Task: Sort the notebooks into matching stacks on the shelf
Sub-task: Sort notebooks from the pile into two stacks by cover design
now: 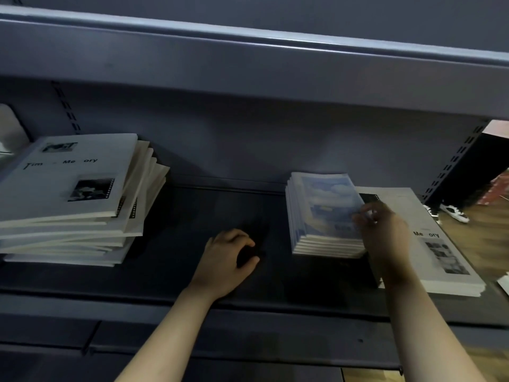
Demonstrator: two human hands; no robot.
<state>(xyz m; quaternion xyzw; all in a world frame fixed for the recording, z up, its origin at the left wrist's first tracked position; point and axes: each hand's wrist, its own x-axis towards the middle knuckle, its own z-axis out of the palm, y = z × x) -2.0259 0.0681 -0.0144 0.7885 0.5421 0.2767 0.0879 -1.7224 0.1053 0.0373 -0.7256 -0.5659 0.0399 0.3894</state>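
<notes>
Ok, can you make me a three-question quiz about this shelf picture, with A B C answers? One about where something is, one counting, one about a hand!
1. Where is the blue stack?
A) at the far left end
B) toward the right, by the right hand
C) on the upper shelf

2. How many white stacks are there?
A) one
B) two
C) four

3. What does the left hand hold?
A) a blue notebook
B) a white notebook
C) nothing

Answers:
1 B, the right hand's fingers are on its right edge.
2 B, there is a left white stack and a right white stack.
3 C, it rests on the dark shelf, its fingers curled around nothing.
</notes>
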